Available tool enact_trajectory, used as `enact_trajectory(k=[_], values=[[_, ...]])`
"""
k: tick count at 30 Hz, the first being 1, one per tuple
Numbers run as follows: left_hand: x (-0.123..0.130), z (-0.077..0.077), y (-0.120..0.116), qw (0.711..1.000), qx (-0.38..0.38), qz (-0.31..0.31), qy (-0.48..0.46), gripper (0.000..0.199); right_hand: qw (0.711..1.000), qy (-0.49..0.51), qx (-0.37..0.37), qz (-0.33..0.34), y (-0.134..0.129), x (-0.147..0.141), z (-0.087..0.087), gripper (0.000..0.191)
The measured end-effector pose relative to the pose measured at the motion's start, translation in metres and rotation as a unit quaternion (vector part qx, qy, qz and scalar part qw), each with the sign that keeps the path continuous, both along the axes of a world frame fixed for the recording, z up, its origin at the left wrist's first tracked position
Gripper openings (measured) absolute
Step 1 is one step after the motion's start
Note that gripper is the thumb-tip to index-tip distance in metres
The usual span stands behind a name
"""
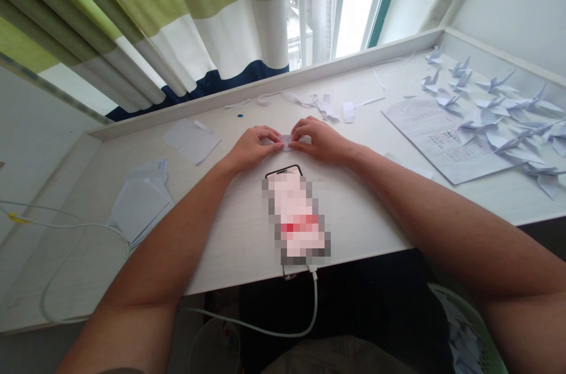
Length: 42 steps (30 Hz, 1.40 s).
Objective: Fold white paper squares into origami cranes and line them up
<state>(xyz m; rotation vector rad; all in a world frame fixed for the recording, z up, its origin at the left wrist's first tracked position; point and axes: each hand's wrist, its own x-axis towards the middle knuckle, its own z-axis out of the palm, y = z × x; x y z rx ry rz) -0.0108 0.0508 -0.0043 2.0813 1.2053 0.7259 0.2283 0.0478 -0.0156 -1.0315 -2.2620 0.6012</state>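
A small folded piece of white paper (287, 141) is pinched between my two hands, just above the desk. My left hand (255, 146) grips its left side with thumb and fingertips. On its right side, the thumb and fingers of my right hand (319, 139) are closed in the same way. The fingers cover much of the paper, so its exact shape is hard to make out. Right below my hands lies a phone (294, 215) with its screen blurred out. A white cable (315, 303) runs from its lower end over the desk's front edge.
Several folded paper cranes (495, 105) crowd the right of the white desk (230, 244), beside a written sheet (442, 144). Blank paper squares (192, 141) and a paper stack (141, 203) lie left. Paper scraps (325, 105) are at the back. A green basket (481, 333) stands below right.
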Motion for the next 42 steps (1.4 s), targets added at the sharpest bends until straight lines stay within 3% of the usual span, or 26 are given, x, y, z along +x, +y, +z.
enact_trajectory(k=[5, 13, 20, 31, 36, 40, 42], values=[[0.002, -0.001, -0.001, 0.999, -0.028, 0.019, -0.034, 0.024, 0.997, 0.027, -0.035, -0.055, -0.002, -0.002, 0.0, 0.011], [0.006, -0.005, -0.001, 0.999, -0.012, 0.038, -0.023, 0.021, 0.993, 0.055, -0.073, -0.072, -0.002, -0.002, -0.001, 0.041], [0.006, -0.003, -0.001, 0.999, 0.017, 0.026, -0.006, 0.015, 0.997, 0.047, -0.043, -0.048, 0.0, -0.002, -0.001, 0.033], [-0.003, 0.006, 0.0, 0.997, -0.073, 0.033, -0.018, 0.03, 0.994, 0.054, -0.053, -0.074, 0.003, -0.002, -0.004, 0.023], [-0.007, 0.012, 0.003, 0.991, -0.062, 0.119, -0.01, 0.025, 0.994, 0.041, -0.066, -0.074, 0.002, -0.002, -0.003, 0.023], [-0.009, 0.02, 0.001, 0.979, -0.144, 0.124, 0.071, 0.039, 0.995, 0.009, -0.062, -0.077, 0.002, -0.002, -0.001, 0.022], [-0.007, 0.022, -0.001, 0.978, -0.167, 0.107, 0.06, 0.041, 0.996, 0.0, -0.057, -0.07, 0.002, -0.002, 0.0, 0.021]])
